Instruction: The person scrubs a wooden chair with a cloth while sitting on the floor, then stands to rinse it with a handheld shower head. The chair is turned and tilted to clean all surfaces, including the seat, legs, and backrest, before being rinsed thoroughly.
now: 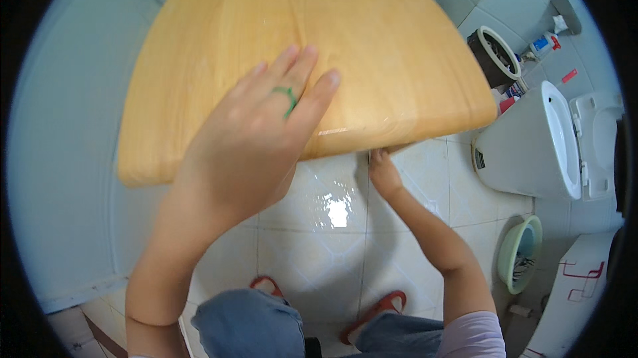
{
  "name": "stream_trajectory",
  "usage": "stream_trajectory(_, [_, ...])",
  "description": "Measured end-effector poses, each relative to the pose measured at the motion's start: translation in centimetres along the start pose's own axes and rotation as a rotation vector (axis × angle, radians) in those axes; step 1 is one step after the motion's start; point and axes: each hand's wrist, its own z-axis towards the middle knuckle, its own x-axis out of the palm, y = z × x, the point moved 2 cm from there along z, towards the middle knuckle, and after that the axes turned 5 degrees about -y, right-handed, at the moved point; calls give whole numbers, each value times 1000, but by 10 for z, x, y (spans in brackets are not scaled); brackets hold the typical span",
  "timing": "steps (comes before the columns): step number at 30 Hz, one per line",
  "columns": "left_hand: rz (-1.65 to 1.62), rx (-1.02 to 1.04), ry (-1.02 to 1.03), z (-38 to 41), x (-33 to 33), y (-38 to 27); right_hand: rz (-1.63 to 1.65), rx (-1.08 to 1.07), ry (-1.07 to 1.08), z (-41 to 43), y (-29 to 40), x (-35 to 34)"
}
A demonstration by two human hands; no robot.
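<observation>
A light wooden chair seat [379, 44] with a glossy finish fills the upper middle of my view. My left hand [249, 124], with a green ring on one finger, lies palm down over the seat near its front edge, holding nothing; it is slightly blurred. Below the front edge, my right hand [383, 171] reaches to the underside, beside a strip of wood [402, 148]. The seat hides most of its fingers, so I cannot tell whether they grip the wood.
Wet floor tiles [314, 253] lie between the chair and my red sandals [386, 308]. On the right are a white toilet [523, 144] with its lid raised, a dark bin [493, 56], several bottles and a green basin [506, 253]. A pale panel [65, 149] borders the left.
</observation>
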Motion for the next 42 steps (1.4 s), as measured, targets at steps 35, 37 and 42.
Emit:
stream_trajectory(35, [-511, -903, 66, -130, -42, 197, 2461, 1251, -793, -23, -11, -98])
stream_trajectory(37, [-460, -857, 128, -119, -46, 232, 2423, 1260, -913, -29, -1, -122])
stream_trajectory(42, [-46, -749, 305, -83, -50, 304, 2350, 1263, -1056, -6, 15, -140])
